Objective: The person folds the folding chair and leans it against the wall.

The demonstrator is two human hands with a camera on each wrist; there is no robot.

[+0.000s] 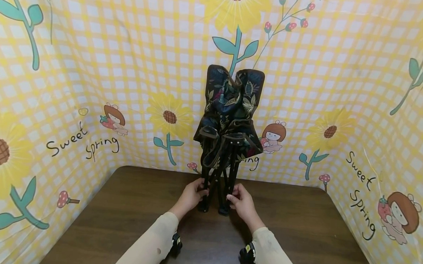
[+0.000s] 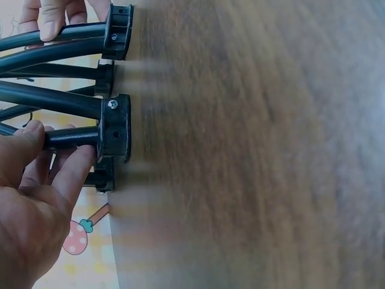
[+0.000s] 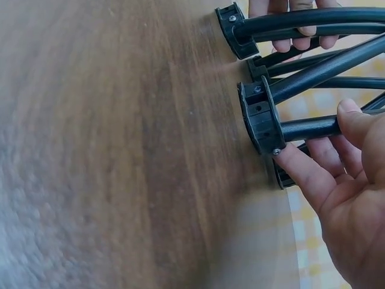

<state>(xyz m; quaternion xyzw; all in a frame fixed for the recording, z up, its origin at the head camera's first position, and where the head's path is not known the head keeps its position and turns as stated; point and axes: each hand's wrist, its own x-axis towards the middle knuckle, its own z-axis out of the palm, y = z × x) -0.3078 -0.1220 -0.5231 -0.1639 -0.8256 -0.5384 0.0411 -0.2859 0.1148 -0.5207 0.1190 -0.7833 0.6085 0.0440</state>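
Observation:
A folding chair (image 1: 229, 109) with dark floral fabric and black tubular legs stands upright, mostly folded, at the far side of the table. Its crossed legs end in black plastic feet (image 2: 114, 126) close to the wood. My left hand (image 1: 191, 197) grips a leg on the chair's left side, thumb in front and fingers behind. On the other side, my right hand (image 1: 243, 203) holds a leg the same way. In the right wrist view, the index finger (image 3: 307, 174) touches a foot joint (image 3: 261, 117). Fabric hides the upper frame.
The brown wooden table (image 1: 131, 222) spreads out in front of the chair. A yellow checked cloth (image 1: 105, 77) with flowers hangs behind the table and along both sides. The chair's fabric is close to the back cloth. A black device (image 1: 247, 253) sits on each wrist.

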